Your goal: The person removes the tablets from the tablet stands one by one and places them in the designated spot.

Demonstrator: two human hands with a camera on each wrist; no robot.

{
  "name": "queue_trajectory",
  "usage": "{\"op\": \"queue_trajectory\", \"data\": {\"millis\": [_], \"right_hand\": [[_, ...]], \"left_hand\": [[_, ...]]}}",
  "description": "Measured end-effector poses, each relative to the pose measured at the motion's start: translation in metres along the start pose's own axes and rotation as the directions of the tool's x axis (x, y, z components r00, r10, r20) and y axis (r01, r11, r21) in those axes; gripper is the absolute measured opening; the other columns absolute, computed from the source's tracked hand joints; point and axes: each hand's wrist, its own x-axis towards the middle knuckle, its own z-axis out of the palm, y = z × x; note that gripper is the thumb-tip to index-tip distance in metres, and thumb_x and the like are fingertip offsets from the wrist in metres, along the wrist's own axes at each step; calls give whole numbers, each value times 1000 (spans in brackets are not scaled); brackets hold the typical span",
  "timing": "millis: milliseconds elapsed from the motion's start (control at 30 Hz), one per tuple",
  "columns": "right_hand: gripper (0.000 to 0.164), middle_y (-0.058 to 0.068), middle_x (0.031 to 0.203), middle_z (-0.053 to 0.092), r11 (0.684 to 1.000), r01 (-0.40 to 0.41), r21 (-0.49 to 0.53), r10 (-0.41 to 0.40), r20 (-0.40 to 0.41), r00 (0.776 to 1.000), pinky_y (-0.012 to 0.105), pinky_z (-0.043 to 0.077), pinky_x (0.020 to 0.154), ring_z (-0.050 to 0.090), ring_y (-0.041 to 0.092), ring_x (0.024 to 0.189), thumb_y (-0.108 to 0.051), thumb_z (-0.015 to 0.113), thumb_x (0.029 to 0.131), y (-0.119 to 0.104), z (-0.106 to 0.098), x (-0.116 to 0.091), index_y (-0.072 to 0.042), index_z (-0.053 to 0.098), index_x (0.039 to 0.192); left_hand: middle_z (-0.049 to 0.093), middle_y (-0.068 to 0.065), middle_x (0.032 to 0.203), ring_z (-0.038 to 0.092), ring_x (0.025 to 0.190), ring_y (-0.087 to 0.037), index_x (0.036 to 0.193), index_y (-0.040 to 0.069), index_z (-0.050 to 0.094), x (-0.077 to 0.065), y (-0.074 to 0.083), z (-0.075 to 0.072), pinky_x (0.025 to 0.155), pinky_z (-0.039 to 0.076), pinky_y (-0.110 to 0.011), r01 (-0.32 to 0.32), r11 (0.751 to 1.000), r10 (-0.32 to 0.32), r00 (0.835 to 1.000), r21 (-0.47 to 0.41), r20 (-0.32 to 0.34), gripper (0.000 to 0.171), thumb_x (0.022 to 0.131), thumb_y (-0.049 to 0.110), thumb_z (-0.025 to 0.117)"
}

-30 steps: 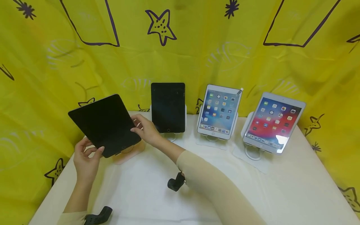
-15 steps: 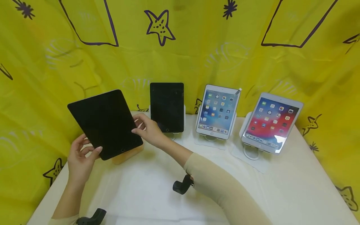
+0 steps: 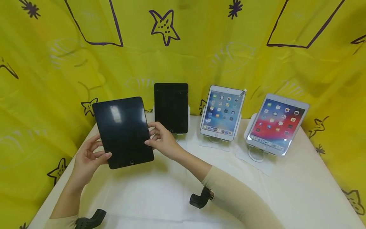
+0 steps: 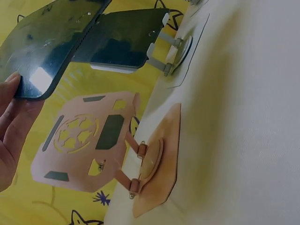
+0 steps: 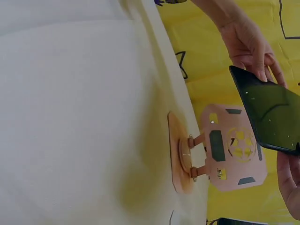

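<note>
A black tablet (image 3: 123, 133) with a dark screen and a round home button is held up between both hands, apart from the pink stand (image 4: 84, 136). My left hand (image 3: 90, 157) pinches its lower left edge, thumb on the front and fingers behind. On the right edge, my right hand (image 3: 163, 140) grips it the same way. The stand, with a padded, cut-out back plate, stands bare on the table behind the tablet; the tablet hides it in the head view, while both wrist views show it.
Along the back of the white table (image 3: 160, 197) stand another black tablet (image 3: 171, 108) and two white tablets with lit screens, the nearer one (image 3: 223, 113) and the far right one (image 3: 278, 124), each on a white stand. A yellow patterned curtain (image 3: 194, 57) hangs behind.
The black tablet has come off the pink stand, moving right and toward me, and is now more upright. Both hands have kept their grip and moved with it.
</note>
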Motion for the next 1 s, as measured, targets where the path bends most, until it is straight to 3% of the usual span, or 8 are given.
{"op": "queue_trajectory", "data": {"millis": [267, 500, 733, 867, 1000], "right_hand": [[62, 13, 98, 50, 1000, -23, -1, 23, 67, 998, 32, 57, 64, 57, 12, 68, 5, 64, 84, 2, -14, -22, -5, 33, 137], [76, 16, 99, 51, 994, -94, 51, 90, 71, 993, 37, 58, 63, 59, 15, 69, 7, 64, 83, 2, -22, -43, -10, 19, 142], [81, 14, 96, 52, 971, -206, 124, 201, 47, 978, 39, 57, 61, 59, 15, 66, 9, 65, 80, 8, -25, -58, -13, 18, 142], [80, 13, 93, 56, 950, -266, 161, 259, 60, 964, 38, 57, 58, 61, 15, 64, 12, 65, 79, 12, -27, -65, -14, 21, 140], [79, 12, 90, 56, 929, -323, 183, 317, 61, 946, 36, 56, 55, 60, 14, 61, 14, 65, 78, 16, -28, -73, -13, 23, 139]], "left_hand": [[58, 8, 107, 63, 78, -6, 136, 16, 45, -2, -5, 8, 63, 55, -21, 17, 999, -20, 995, 30, 98, 64, 82, -15, 61], [58, 8, 105, 61, 74, -6, 135, 17, 45, -1, 0, 17, 60, 56, -24, 37, 998, -47, 977, 49, 210, 66, 82, -18, 59], [57, 4, 101, 61, 68, -9, 138, 14, 40, 1, 3, 24, 56, 57, -32, 75, 997, -70, 937, -1, 343, 69, 81, -18, 60], [57, 4, 101, 63, 67, -12, 140, 14, 35, -1, 2, 28, 56, 57, -35, 160, 986, -167, 910, 51, 379, 71, 81, -12, 63], [56, 1, 101, 66, 70, -14, 144, 8, 26, -4, -1, 34, 57, 57, -36, 268, 958, -286, 870, 103, 401, 75, 82, -6, 66]]}}
